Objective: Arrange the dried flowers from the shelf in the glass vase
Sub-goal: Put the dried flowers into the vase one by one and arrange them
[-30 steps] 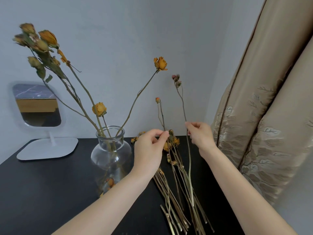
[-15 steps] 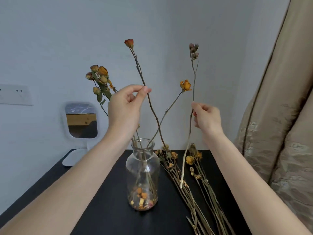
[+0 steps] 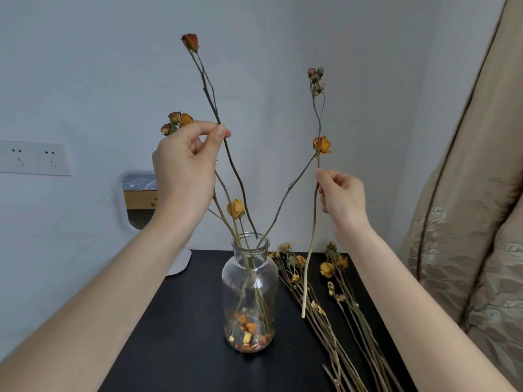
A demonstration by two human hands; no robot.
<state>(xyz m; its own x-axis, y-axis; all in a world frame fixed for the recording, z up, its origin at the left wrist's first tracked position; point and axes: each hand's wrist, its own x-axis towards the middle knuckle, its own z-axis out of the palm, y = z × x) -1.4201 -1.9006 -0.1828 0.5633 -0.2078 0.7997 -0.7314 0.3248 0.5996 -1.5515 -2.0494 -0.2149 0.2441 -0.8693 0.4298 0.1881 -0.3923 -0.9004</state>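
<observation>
A clear glass vase (image 3: 250, 281) stands on the black shelf top (image 3: 181, 335), holding several dried yellow roses and loose petals at its bottom. My left hand (image 3: 185, 168) pinches a thin dried stem with a red bud (image 3: 190, 42); the stem's lower end sits at the vase mouth. My right hand (image 3: 341, 198) pinches a pale stem with pink buds (image 3: 316, 77), held upright to the right of the vase with its cut end hanging free above the shelf. More dried flowers (image 3: 334, 295) lie in a bundle on the shelf, right of the vase.
A small white standing mirror (image 3: 138, 199) is behind my left arm, at the wall. A white double socket plate (image 3: 34, 158) is on the wall at left. A beige patterned curtain (image 3: 467, 222) hangs close along the shelf's right edge.
Both hands lifted their stems off the bundle. The left hand carried the red-bud stem over to the vase mouth, and the right hand holds the pink-bud stem beside the vase.
</observation>
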